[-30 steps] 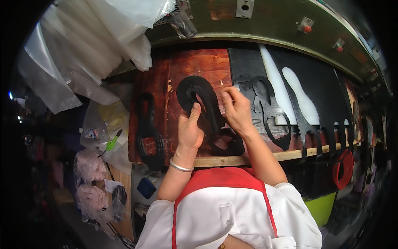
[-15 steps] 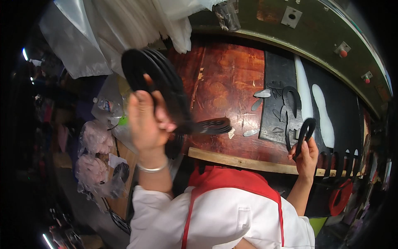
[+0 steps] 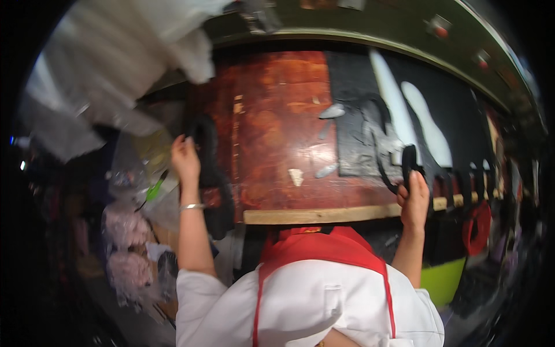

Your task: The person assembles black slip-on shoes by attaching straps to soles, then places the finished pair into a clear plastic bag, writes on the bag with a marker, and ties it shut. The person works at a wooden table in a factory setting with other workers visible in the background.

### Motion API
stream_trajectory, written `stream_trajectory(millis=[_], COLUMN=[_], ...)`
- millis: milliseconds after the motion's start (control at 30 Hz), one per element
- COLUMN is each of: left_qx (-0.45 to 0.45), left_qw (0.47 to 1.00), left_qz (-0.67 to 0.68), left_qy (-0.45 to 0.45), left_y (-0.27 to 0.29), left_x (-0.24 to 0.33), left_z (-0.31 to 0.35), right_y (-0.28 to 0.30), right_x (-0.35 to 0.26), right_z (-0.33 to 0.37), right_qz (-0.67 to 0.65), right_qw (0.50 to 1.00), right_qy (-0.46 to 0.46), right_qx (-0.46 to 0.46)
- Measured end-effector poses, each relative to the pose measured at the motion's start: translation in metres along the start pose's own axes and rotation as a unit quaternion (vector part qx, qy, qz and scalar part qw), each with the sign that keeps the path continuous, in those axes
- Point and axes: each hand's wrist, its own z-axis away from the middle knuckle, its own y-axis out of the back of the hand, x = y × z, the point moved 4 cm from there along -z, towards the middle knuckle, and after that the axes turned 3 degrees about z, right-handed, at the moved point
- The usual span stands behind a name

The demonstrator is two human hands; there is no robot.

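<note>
Basically, left hand (image 3: 186, 164) is by the black pile (image 3: 211, 165) at the worktop's (image 3: 277, 127) left end; fingers loosely bent, blurred, can't tell if gripping or touching. Right hand (image 3: 414, 199) pinches a black loop (image 3: 409, 155) upright near the front edge, close to the black cut-out scrap (image 3: 377, 118); white pieces (image 3: 428, 126) lie behind. Risks: loop could snag the scrap's thin strip if swung left; pile's near end seems to overhang the front, so a careless bump from the left hand might drop it.
</note>
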Motion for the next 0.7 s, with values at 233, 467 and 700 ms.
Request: stream_trajectory(millis=[233,467,700], left_qx=[-0.16,-0.342,-0.319], left_qw=[0.964,0.885,0.879], left_qz=[-0.05,-0.092,-0.156], left_qy=[-0.209,-0.302,-0.319], left_y=[-0.064,-0.201,-0.265], left_x=[0.099,0.148,0.137], left_z=[0.061,0.101,0.116], right_y=[-0.108,-0.155,-0.147], right_x=[-0.004,0.033,0.031], right_z=[0.027,-0.01,-0.002], right_qz=[0.36,0.547,0.497], right_qw=[0.812,0.708,0.75], right_qy=[0.385,0.279,0.324], right_qx=[-0.251,-0.349,-0.292])
